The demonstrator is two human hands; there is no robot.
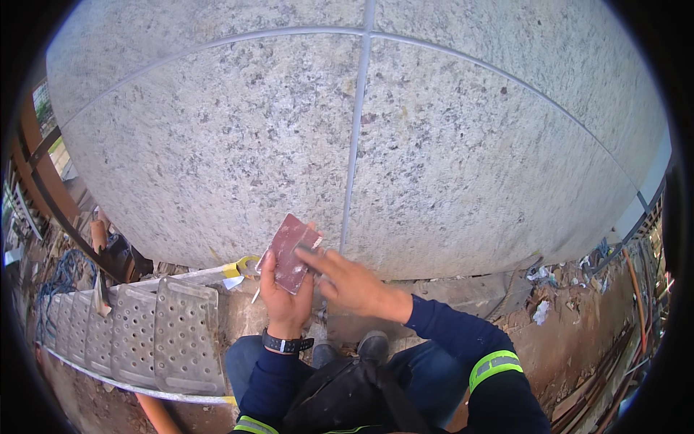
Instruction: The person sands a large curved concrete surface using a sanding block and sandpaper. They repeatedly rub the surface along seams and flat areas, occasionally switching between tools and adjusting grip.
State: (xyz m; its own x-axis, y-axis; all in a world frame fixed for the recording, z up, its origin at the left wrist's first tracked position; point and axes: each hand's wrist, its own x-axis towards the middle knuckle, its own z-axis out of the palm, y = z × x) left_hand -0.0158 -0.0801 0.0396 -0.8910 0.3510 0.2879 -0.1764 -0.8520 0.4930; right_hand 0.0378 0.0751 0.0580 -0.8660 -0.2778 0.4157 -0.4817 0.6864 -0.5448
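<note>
A reddish-brown piece of sandpaper, rectangular and marked with pale dust, rests in my left hand. The thumb lies along its left edge, and the other fingers are mostly hidden behind it. My right hand comes in from the right. Its outstretched index finger, greyish at the tip, touches the sheet's right side, while the thumb stands apart below. Just beyond both hands rises a speckled pale stone-tile wall, crossed by smooth grey joint lines.
A perforated metal plank lies at the left, with a yellow-ended bar along its far edge. My shoes stand close to the wall's foot. Rubble and scraps lie at the right, near long wooden strips.
</note>
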